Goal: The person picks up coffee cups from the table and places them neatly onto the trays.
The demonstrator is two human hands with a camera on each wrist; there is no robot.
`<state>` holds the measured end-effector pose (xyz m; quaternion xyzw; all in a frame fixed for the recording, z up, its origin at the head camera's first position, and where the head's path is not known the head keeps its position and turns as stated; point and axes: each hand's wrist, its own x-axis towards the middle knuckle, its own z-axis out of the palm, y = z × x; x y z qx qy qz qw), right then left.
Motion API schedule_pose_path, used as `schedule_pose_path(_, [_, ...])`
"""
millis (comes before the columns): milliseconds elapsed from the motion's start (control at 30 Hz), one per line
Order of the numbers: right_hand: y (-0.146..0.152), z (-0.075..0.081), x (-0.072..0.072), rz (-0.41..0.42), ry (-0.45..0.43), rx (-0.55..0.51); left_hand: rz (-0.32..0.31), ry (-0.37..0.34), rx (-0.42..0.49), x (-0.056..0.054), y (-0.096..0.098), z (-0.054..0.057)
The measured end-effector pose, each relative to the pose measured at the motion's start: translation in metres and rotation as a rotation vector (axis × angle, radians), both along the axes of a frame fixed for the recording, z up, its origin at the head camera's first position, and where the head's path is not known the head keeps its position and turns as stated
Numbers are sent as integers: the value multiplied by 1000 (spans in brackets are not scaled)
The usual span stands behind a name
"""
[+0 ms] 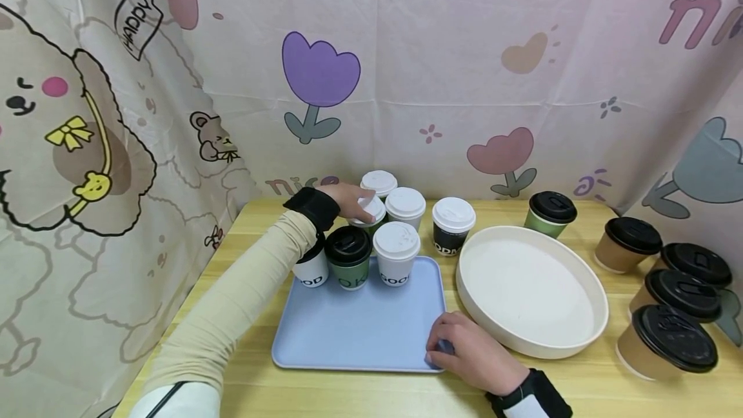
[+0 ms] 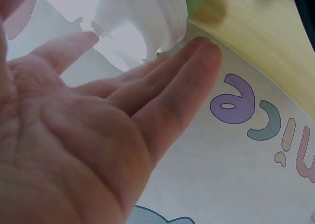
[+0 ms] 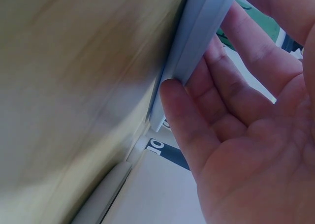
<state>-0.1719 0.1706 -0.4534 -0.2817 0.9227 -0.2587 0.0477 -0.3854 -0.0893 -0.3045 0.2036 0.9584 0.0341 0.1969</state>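
My left hand (image 1: 349, 202) reaches over the back left of the table beside a green cup with a white lid (image 1: 369, 210). In the left wrist view its fingers (image 2: 170, 88) are extended alongside the white lid (image 2: 123, 22). My right hand (image 1: 467, 348) holds the right front corner of the blue tray (image 1: 360, 334), fingers (image 3: 184, 118) bent over its rim (image 3: 194, 42). Along the tray's back stand a white cup with a black lid (image 1: 312, 269), a green cup with a black lid (image 1: 350, 269) and a white cup with a white lid (image 1: 396, 263).
Two more white-lidded cups (image 1: 379, 180) (image 1: 406, 204) stand behind the tray. A black cup with a white lid (image 1: 451, 231) is near the round white tray (image 1: 534, 340). Behind that is a green cup (image 1: 548, 215); several brown cups (image 1: 650, 347) with black lids line the right.
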Motion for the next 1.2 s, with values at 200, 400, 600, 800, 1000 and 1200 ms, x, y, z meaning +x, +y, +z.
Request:
schedule_pose_path(200, [0,-1,0,-1,1,1,-9,19,9,1,2,-1])
schedule_pose_path(400, [0,-1,0,-16,-22,0,-25,41,27,-3,4,-5])
schedule_pose_path(600, [-1,0,0,-18,-27,-3,-16,36,34,-13,4,-12])
schedule_pose_path(800, [0,0,1,-19,-23,-8,-24,36,59,-12,5,-12])
schedule_pose_path(1000, [0,0,1,-21,-23,-8,-25,49,79,-8,4,-10])
schedule_pose_path(1200, [0,1,1,-13,-25,-14,2,70,129,-7,1,-10])
